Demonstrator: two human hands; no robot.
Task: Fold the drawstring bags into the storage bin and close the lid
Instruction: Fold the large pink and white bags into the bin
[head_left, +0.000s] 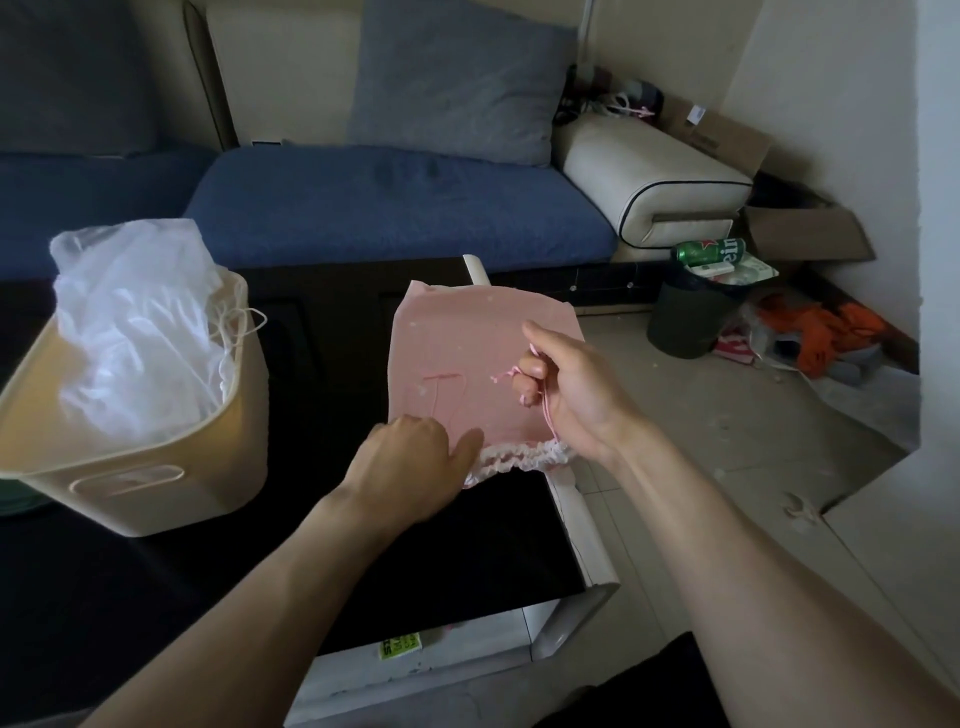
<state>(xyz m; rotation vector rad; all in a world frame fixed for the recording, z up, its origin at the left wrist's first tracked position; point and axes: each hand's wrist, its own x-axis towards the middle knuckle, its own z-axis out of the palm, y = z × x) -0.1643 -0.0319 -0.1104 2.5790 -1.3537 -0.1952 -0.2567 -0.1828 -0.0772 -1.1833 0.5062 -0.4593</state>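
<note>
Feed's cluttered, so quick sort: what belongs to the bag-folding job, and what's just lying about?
Job:
pink drawstring bag
its pink cord
cream storage bin
white bags inside it

Lying about:
green can
dark waste bin
orange cloth
cardboard box

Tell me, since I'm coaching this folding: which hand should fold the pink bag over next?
Probably the right hand. It already pinches the pink cord above the bag, so it can tuck the cord and flip the cloth, while the left hand presses the gathered edge onto the black table.
</note>
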